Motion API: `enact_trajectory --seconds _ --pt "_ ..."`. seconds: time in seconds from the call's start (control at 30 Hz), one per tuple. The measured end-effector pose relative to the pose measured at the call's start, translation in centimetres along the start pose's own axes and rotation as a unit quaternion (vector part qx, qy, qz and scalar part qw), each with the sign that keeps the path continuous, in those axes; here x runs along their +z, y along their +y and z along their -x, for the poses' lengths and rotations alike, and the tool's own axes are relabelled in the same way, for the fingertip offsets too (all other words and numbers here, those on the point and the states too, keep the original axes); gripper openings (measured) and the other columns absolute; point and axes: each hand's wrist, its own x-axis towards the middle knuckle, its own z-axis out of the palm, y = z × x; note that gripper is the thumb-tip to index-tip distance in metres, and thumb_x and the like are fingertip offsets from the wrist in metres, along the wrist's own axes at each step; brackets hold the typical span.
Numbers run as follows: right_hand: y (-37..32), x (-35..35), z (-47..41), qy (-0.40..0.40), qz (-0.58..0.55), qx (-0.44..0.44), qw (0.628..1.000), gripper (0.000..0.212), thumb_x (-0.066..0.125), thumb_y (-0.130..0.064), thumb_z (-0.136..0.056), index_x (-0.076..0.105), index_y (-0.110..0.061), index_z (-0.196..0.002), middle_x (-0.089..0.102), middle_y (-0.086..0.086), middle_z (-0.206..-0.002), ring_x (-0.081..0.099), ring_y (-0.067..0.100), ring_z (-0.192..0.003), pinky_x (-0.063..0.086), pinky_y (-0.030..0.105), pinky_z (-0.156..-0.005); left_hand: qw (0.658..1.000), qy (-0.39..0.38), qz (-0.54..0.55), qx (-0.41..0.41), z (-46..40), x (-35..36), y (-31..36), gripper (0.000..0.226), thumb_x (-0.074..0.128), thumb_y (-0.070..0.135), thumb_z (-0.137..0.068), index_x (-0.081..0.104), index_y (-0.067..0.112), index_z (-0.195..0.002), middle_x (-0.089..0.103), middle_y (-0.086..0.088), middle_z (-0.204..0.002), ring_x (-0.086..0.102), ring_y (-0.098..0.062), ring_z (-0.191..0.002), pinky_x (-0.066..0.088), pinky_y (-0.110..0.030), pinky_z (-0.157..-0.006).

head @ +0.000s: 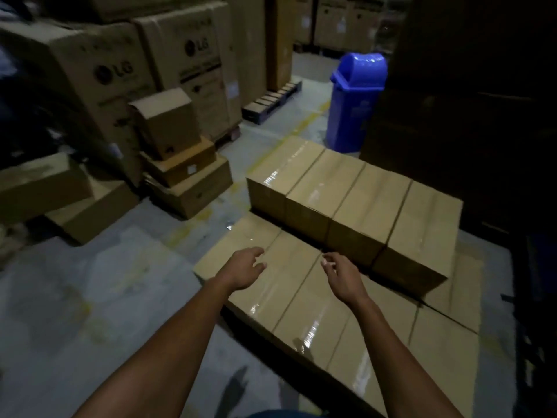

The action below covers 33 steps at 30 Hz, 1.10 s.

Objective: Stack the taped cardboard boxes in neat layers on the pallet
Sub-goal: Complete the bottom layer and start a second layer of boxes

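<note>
Left grip [244, 268] and right grip [342, 274]: released, hovering over lower taped boxes [301, 306]. Upper row [355, 206] behind; blue bin [355, 101], loose cartons [184, 164] beyond.

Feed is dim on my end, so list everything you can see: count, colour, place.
Upper-row taped boxes: four, tan, side by side on the lower layer's far half.
Lower-layer taped boxes: count unclear, tan, beneath and in front.
Blue bin: one, beyond the stack.
Large printed cartons: several, brown, far left.
Small loose boxes: a pile, brown, left floor.
Empty pallet: one, dark, far centre.
Left hand: empty, over lower layer.
Right hand: empty, alongside.
</note>
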Motion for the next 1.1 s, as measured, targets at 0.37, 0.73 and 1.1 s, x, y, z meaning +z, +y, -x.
enact_trajectory --seconds 0.37,0.73,1.1 --pt "-20.6 20.2 -2.3 -0.147 0.023 -0.158 0.976 0.031 0.053 -0.038 -0.107 0.067 -0.019 -0.126 0.069 0.002 -0.123 0.064 0.019 -0.112 0.052 0.04 -0.098 0.98 0.132 0.086 -0.119 13.3 -11.2 -19.7 0.047 0.06 0.034 -0.104 0.054 0.016 -0.148 0.059 -0.005 -0.144 0.06 -0.018 -0.124 0.046 -0.028 -0.103" --pt "-38.4 40.9 -2.8 -0.342 0.028 -0.299 0.89 0.034 0.053 -0.038 -0.107 0.067 -0.015 -0.128 0.07 0.006 -0.124 0.067 0.022 -0.108 0.055 0.04 -0.094 0.888 0.293 0.169 -0.313 27.1 -16.3 -37.7 0.042 0.063 0.031 -0.103 0.06 0.013 -0.141 0.065 -0.006 -0.137 0.065 -0.021 -0.117 0.049 -0.031 -0.1" --pt "-53.2 60.6 -3.0 -0.494 0.016 -0.368 0.788 0.037 0.051 -0.039 -0.108 0.066 -0.015 -0.131 0.068 0.006 -0.127 0.066 0.023 -0.112 0.053 0.034 -0.093 0.774 0.389 0.204 -0.456 34.4 -21.9 -50.9 0.041 0.062 0.026 -0.103 0.06 0.01 -0.141 0.066 -0.009 -0.135 0.065 -0.022 -0.117 0.042 -0.022 -0.093"
